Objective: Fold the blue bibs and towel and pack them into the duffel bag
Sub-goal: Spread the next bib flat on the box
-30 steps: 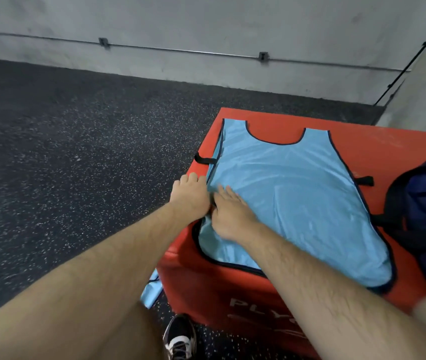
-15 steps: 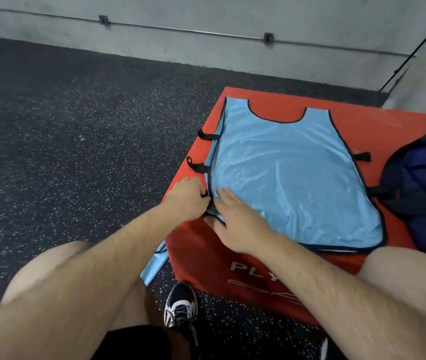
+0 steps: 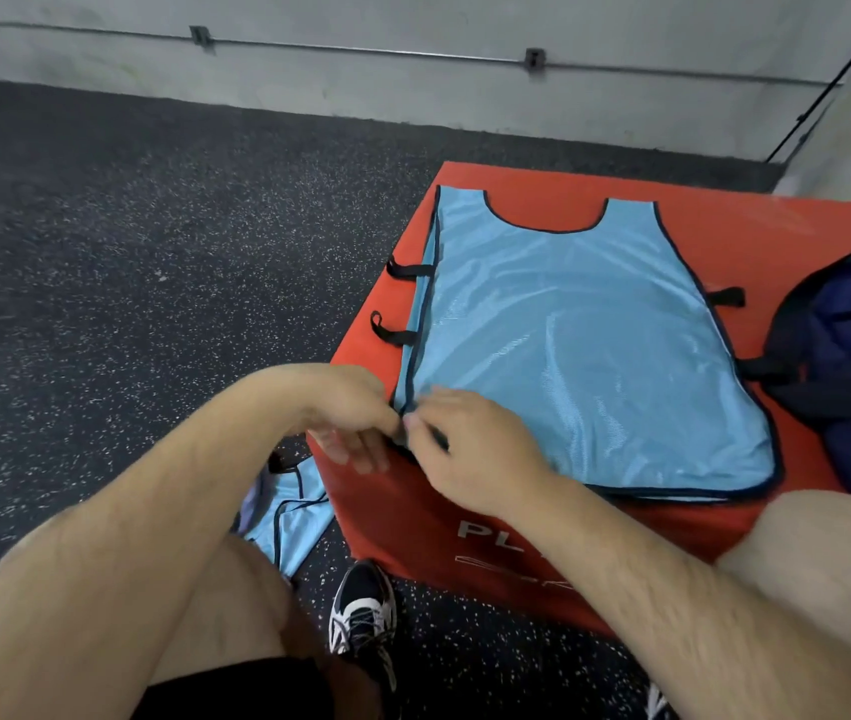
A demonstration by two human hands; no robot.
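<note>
- Blue bib lies flat on a red box.
- Left hand and right hand pinch its near-left corner.
- Navy duffel bag sits beside it, right; second bib lies on the floor.

Pale grey concrete wall across the far side, thin metal conduit clipped along it, black cable slanting down the far right corner, dark speckled rubber floor on the left, red padded box near right.
</note>
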